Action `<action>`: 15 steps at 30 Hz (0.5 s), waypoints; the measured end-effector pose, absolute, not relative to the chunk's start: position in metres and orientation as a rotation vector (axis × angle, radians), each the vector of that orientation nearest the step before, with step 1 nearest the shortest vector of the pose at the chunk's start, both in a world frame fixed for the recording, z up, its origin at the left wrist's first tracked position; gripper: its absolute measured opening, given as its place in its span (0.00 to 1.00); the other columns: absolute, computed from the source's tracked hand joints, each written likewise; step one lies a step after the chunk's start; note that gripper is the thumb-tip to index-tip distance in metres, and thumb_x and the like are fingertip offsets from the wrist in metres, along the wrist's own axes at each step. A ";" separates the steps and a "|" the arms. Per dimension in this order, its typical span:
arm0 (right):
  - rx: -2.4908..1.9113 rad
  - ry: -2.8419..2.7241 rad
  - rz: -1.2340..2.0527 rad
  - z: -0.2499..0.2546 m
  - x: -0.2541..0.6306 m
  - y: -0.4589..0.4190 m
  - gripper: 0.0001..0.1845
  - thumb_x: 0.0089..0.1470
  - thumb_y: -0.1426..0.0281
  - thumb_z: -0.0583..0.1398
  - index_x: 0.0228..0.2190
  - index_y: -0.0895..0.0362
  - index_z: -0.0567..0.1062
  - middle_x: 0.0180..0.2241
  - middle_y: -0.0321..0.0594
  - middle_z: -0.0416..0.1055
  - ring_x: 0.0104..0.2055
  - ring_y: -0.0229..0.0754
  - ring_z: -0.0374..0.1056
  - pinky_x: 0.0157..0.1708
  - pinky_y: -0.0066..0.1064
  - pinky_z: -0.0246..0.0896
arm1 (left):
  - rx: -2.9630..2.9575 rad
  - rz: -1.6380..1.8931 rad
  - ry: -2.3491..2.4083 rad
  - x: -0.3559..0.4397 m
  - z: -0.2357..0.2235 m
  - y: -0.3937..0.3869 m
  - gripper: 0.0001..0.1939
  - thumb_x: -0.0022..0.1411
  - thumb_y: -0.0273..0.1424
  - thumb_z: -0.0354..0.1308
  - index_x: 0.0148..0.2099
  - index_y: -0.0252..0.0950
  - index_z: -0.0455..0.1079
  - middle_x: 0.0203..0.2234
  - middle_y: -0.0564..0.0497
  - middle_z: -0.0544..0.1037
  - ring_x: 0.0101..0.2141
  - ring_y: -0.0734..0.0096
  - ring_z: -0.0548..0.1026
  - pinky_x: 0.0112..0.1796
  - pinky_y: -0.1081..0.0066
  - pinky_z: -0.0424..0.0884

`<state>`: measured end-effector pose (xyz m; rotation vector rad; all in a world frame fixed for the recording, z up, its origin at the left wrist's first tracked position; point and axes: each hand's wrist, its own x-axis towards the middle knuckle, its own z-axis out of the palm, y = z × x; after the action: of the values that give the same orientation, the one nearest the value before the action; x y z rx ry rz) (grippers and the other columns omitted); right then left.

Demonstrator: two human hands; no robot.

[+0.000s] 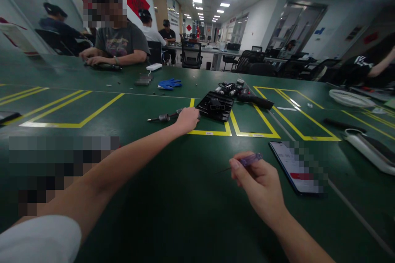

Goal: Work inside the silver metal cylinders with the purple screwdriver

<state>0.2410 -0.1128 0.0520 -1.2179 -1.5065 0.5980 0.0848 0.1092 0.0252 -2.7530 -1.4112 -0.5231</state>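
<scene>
My right hand [259, 185] pinches a small screwdriver [251, 159] with a see-through purple handle. Its thin shaft points left above the green table. My left hand [188, 120] is stretched far forward, with its fingers curled down beside a black ribbed plate [226, 111]. What those fingers hold, if anything, is hidden behind the hand. Just left of it lies a dark grey cylindrical part [162, 118] with a thin rod at one end. Behind the plate sits a cluster of black and silver parts [230, 88], with a black handle-shaped piece [257, 100] to its right.
A phone [298, 168] lies right of my right hand. Yellow tape frames [210, 133] mark the table. A blue glove [169, 84] lies farther back. Across the table a person [120, 45] sits with both hands on a dark object. A white-and-black device [370, 148] is at the right.
</scene>
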 end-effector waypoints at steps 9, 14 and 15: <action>-1.028 -1.168 0.855 0.044 0.251 -0.116 0.03 0.55 0.68 0.58 0.32 0.55 0.70 0.22 0.32 0.68 0.20 0.33 0.64 0.16 0.22 0.60 | -3.041 -1.088 -1.162 0.049 0.013 -0.008 0.15 0.59 0.25 0.56 0.48 0.37 0.60 0.41 0.49 0.70 0.42 0.67 0.70 0.43 0.65 0.70; -0.974 -1.163 0.992 0.033 0.245 -0.116 0.04 0.56 0.68 0.57 0.33 0.53 0.72 0.26 0.34 0.72 0.24 0.35 0.67 0.19 0.25 0.63 | -3.184 -1.410 -0.918 0.033 0.000 -0.039 0.17 0.58 0.23 0.57 0.49 0.38 0.59 0.41 0.48 0.70 0.42 0.67 0.70 0.43 0.66 0.70; -0.972 -1.176 1.007 0.031 0.243 -0.117 0.04 0.56 0.68 0.57 0.33 0.53 0.73 0.26 0.35 0.72 0.25 0.35 0.67 0.20 0.25 0.63 | -3.196 -1.436 -0.894 0.032 -0.002 -0.040 0.18 0.58 0.23 0.57 0.50 0.38 0.59 0.41 0.48 0.70 0.43 0.67 0.70 0.43 0.67 0.70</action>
<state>0.2430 -0.1168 0.0314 -0.9716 -1.1758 1.0073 0.0319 -0.0400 -0.0022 -3.1965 -0.8941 -1.4358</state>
